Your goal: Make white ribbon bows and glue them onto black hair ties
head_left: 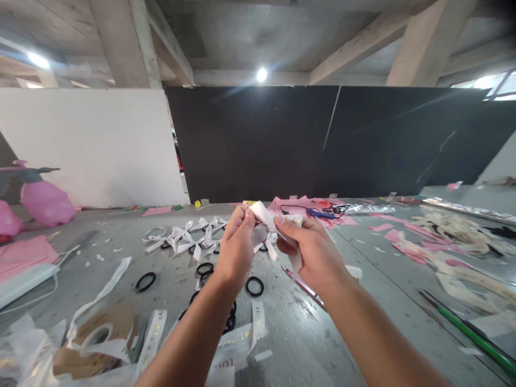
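Both hands hold a white ribbon (263, 215) with gold print, raised over the middle of the table. My left hand (237, 239) pinches its folded left part between thumb and fingers. My right hand (308, 242) grips the other side, and a tail of ribbon hangs below the palm. Whether a hair tie is inside the fold, I cannot make out. Behind the left hand lie several white ribbon bows (195, 236) on black rings. A loose black ring (255, 286) lies below the hands, with more partly hidden by my left forearm.
At lower left is a cardboard ribbon spool (97, 344) with loose ribbon. Cut printed ribbon pieces (236, 344) lie in front. Green-handled scissors or tongs (463, 328) and ribbon scraps (451, 231) are at right. A blue-handled corded tool (320, 214) and pink spray bottle (46, 199) stand farther back.
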The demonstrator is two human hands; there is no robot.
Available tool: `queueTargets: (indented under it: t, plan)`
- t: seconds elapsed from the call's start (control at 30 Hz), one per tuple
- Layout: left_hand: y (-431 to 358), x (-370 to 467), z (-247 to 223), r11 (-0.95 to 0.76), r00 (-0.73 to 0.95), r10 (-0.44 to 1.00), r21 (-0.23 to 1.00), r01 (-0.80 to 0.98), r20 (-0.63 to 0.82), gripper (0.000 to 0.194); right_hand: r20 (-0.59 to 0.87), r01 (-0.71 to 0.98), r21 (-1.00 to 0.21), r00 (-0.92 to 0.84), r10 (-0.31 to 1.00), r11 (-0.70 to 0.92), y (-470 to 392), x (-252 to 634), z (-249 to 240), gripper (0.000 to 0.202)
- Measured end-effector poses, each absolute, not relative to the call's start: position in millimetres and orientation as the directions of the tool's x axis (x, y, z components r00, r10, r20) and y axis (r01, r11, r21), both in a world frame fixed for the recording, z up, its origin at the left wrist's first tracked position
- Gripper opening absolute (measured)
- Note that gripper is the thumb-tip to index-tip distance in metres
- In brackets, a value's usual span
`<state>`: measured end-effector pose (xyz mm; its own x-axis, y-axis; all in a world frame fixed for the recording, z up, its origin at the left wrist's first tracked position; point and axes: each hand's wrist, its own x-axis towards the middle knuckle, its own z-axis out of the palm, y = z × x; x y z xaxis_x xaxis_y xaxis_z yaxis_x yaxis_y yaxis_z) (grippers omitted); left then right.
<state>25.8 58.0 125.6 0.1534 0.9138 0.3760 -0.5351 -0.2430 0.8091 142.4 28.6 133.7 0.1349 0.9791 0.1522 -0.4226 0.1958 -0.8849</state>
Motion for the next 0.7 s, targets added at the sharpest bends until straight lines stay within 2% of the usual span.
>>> queueTargets:
  t: [0.07,0.13,0.27,0.4,0.6,0.7]
  plan:
    - [57.4,26.3,124.2,-0.232,0.195,0.908,0.834,-0.501,0.37,0.039,0.171,-0.407,-0.889,0.136,0.976,0.213,27.4,142.8,135.2,0.027]
    - [58.0,23.7,122.5,-0.283,0.239,0.881,0.86,-0.425,0.409,0.045,0.203,-0.372,-0.897,0.13,0.971,0.237,26.0,143.7,136.9,0.03]
    - [60.6,20.7,119.3,-0.405,0.16,0.869,0.859,-0.313,0.468,0.034,0.268,-0.223,-0.929,0.143,0.953,0.295,26.1,145.7,135.3,0.031]
    - [60.1,26.6,118.5,-0.364,0.05,0.907,0.836,-0.41,0.419,0.031,0.368,-0.109,-0.911,0.217,0.904,0.397,31.2,143.4,124.3,0.037]
    - [55.1,37.2,113.8,-0.462,-0.123,0.883,0.795,-0.392,0.453,0.031,0.299,-0.301,-0.866,0.329,0.896,0.399,32.4,125.3,113.0,0.024]
    - [50.1,43.2,113.3,-0.406,-0.135,0.909,0.765,-0.499,0.395,0.034,0.254,-0.42,-0.817,0.353,0.9,0.395,28.9,115.7,113.3,0.025]
